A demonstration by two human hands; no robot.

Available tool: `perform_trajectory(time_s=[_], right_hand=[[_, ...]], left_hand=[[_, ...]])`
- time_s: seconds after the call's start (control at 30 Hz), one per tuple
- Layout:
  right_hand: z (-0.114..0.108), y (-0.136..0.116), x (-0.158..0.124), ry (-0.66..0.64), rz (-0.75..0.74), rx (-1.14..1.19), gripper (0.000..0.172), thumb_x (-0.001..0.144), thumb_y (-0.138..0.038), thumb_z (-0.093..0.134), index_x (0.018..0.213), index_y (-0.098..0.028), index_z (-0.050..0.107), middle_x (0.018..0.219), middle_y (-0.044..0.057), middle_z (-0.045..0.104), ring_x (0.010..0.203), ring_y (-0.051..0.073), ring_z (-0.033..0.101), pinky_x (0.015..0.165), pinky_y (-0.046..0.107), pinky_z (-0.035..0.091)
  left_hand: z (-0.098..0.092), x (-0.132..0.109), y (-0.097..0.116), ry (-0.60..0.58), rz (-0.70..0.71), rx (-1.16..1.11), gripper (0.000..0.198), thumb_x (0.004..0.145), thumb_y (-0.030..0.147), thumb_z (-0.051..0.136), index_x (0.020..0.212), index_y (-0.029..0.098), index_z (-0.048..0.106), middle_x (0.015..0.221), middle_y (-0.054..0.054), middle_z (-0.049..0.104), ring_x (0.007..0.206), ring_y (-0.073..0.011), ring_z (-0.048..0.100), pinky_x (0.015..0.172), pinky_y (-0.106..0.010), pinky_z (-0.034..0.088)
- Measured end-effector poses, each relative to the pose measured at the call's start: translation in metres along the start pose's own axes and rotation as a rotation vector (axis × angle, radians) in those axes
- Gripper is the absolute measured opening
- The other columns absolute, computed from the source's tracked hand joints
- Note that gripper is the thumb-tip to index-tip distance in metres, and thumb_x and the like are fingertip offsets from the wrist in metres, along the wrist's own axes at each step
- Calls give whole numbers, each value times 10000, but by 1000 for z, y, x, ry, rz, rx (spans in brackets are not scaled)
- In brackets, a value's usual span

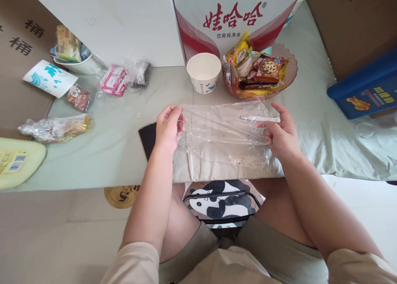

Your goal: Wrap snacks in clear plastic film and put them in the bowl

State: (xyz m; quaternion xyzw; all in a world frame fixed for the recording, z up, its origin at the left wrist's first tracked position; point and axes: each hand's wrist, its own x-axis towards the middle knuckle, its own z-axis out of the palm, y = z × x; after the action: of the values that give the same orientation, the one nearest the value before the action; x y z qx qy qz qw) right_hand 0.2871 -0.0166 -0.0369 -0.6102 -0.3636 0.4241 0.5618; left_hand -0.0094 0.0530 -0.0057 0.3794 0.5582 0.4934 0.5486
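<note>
A clear plastic bag (223,129) stretches flat between my two hands, over the front of the cloth-covered table. My left hand (169,125) is closed, pinching the bag's left edge between thumb and fingers. At the bag's right end is my right hand (282,133), with one finger raised and the others at the plastic, apparently gripping it. A thin white stick-like piece (259,118) lies across the bag's right part, close to the right fingers; its kind is unclear. Beside my left wrist, a dark flat phone-like object (147,139) is partly covered by my arm.
Behind the bag stand a white paper cup (204,74) and a pink clear bowl (293,71) of wrapped snacks. Boxes (229,21) close off the back. At left lie a tipped cup (49,78), a pink packet (113,80) and a yellow jug (20,162). A blue container (366,85) is at right.
</note>
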Motion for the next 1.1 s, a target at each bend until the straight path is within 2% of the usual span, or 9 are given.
perform_trajectory(time_s=[0.1, 0.2, 0.33, 0.5, 0.6, 0.7, 0.8, 0.97, 1.1], right_hand=[[1, -1, 0, 65, -67, 31, 389, 763, -334, 727, 1131, -309, 605, 665, -64, 679, 367, 75, 344, 369, 247, 244], [2, -1, 3, 162, -116, 86, 305, 785, -349, 740, 1047, -298, 593, 695, -69, 666, 394, 64, 363, 393, 231, 272], [1, 0, 8, 222, -97, 61, 247, 810, -399, 710, 999, -283, 602, 754, -45, 666, 427, 70, 379, 420, 241, 297], [-6, 6, 8, 35, -171, 6, 369, 820, -482, 712, 1122, -286, 631, 998, 26, 735, 684, 136, 630, 626, 293, 501], [-12, 11, 7, -172, -229, -137, 614, 751, -456, 802, 1298, -302, 569, 1176, 53, 730, 906, 190, 691, 782, 351, 552], [-15, 15, 5, -282, -272, -330, 685, 759, -402, 781, 1382, -274, 529, 1049, 44, 751, 861, 199, 673, 800, 379, 539], [-16, 15, 3, -271, -310, -487, 628, 770, -316, 721, 1375, -255, 569, 924, 20, 741, 747, 184, 631, 751, 372, 522], [-16, 13, 2, -235, -402, -607, 454, 780, -234, 634, 1230, -254, 696, 892, 26, 704, 732, 181, 610, 737, 373, 528], [-16, 11, 3, -89, -501, -684, 316, 817, -252, 631, 1102, -280, 765, 838, 35, 641, 759, 198, 603, 743, 390, 537]], left_hand=[[-1, -2, -2, -59, -85, -62, 392, 778, 520, 774, 961, 227, 589, 695, 16, 682, 534, -93, 631, 451, -200, 393], [-2, -9, -4, -173, -198, -63, 543, 786, 536, 773, 1175, 232, 547, 836, -35, 759, 766, -175, 762, 645, -251, 560], [-5, -17, -7, -316, -210, 53, 740, 736, 455, 833, 1358, 256, 485, 862, -34, 773, 797, -210, 775, 701, -296, 585], [-7, -13, -7, -217, -11, 112, 534, 673, 282, 812, 1170, 225, 624, 964, -47, 761, 701, -137, 720, 590, -224, 510], [-9, -11, -4, -261, -22, 143, 655, 637, 226, 803, 1264, 264, 620, 1230, -88, 733, 644, -107, 688, 472, -197, 411], [-7, -11, -3, -312, -90, 159, 615, 722, 324, 764, 1318, 282, 618, 1236, -97, 735, 608, -111, 682, 391, -188, 286], [-4, -12, -5, -247, -81, 195, 408, 812, 371, 679, 1191, 222, 676, 1137, -98, 761, 567, -104, 664, 374, -190, 226], [-7, -14, -12, -153, 111, 333, 343, 791, 232, 674, 1131, 192, 688, 1106, -79, 770, 637, -110, 689, 508, -216, 435], [-15, -11, -17, -93, 207, 479, 353, 781, 217, 696, 1133, 184, 695, 999, -53, 778, 739, -134, 704, 677, -252, 518]])
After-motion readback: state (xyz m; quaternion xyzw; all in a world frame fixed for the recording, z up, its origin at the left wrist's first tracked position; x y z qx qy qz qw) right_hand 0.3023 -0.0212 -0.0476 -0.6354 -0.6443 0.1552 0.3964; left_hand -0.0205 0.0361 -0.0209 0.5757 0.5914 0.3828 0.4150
